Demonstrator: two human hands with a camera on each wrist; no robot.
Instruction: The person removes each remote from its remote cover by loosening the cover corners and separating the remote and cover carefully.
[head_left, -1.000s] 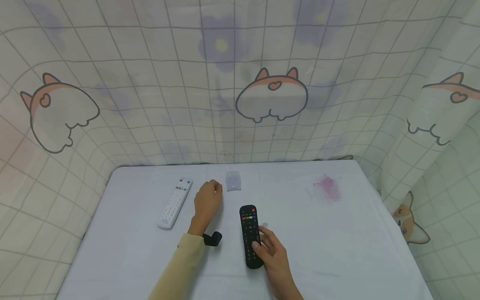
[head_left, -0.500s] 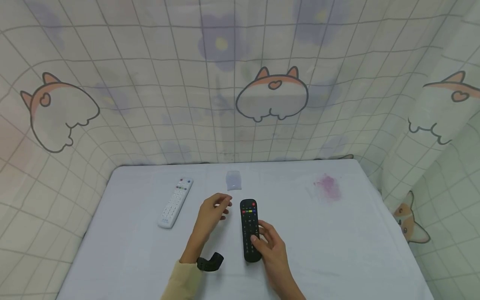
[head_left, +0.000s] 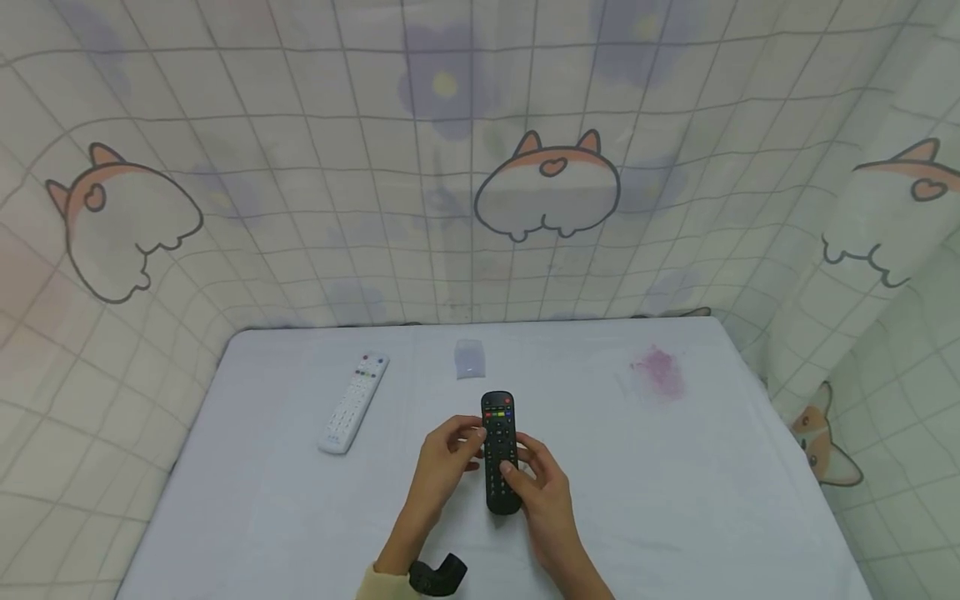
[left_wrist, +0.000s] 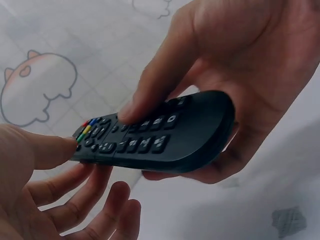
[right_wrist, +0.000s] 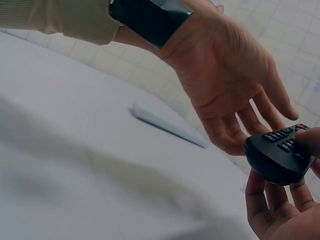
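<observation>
A black remote control (head_left: 495,493) with its buttons up is held above the white table (head_left: 675,500). My right hand (head_left: 551,508) grips its lower right side, thumb lying across the keys and fingers beneath. From the left, my left hand (head_left: 438,471) pinches the upper left edge; in the left wrist view its thumb (left_wrist: 50,151) is on the edge by the coloured buttons, with fingertips below. The right wrist view shows the number-key end of the remote control (right_wrist: 274,162) between both hands. A white remote control (head_left: 352,407) lies on the table to the left.
A small clear plastic piece (head_left: 470,360) lies near the table's back edge. Farther right is a pink stain (head_left: 660,372) on the cloth. A grid-patterned curtain (head_left: 337,208) surrounds the back and sides. My left wrist wears a black band (head_left: 437,577).
My left hand has come from beside the plastic piece, back and to the right, onto the black remote control. My right hand has raised that remote slightly toward the back.
</observation>
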